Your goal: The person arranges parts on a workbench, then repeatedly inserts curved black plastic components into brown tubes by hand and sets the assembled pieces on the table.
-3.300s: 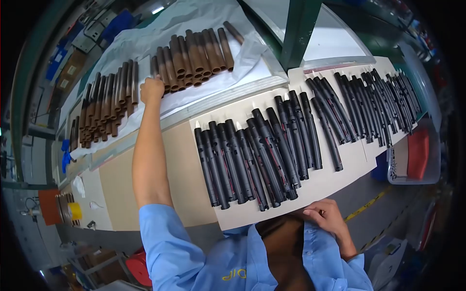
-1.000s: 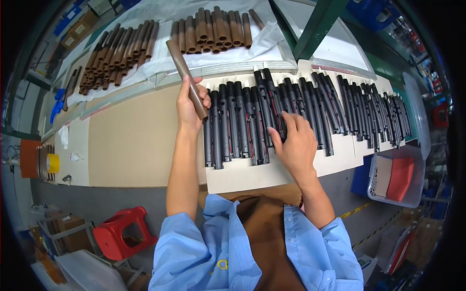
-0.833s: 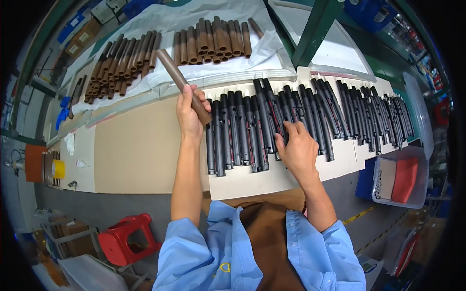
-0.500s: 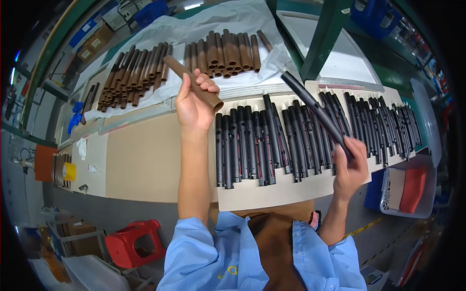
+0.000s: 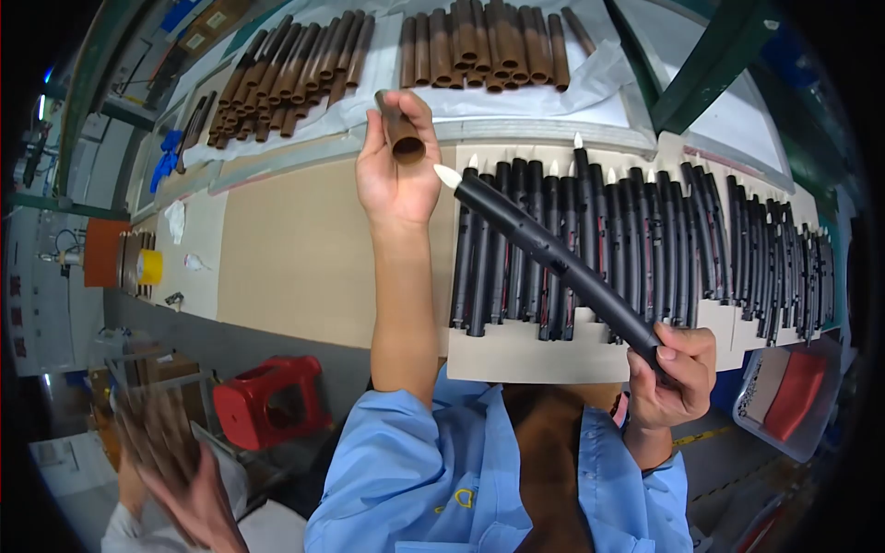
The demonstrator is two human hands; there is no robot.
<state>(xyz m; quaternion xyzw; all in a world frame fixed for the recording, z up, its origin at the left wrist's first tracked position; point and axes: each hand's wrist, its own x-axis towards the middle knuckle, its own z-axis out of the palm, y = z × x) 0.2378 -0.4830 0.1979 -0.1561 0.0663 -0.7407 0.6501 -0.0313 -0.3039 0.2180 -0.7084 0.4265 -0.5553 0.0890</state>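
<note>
My left hand is closed around a brown tube, whose open end faces me. In my right hand is the lower end of a black LED candle stick with a white flame-shaped tip. The stick slants up to the left, its tip close to the tube's open end but apart from it. Below and behind it lie rows of similar black candle sticks on a cardboard sheet, several with white tips showing.
Two piles of brown tubes lie on white sheeting at the back. A green post rises at the right. At lower left, a co-worker's blurred hands hold several brown tubes near a red stool. A clear bin stands at lower right.
The candle stick's white tip has moved left and down towards the tube. The tube has turned so its open end faces me. A co-worker's hands with tubes have appeared at lower left.
</note>
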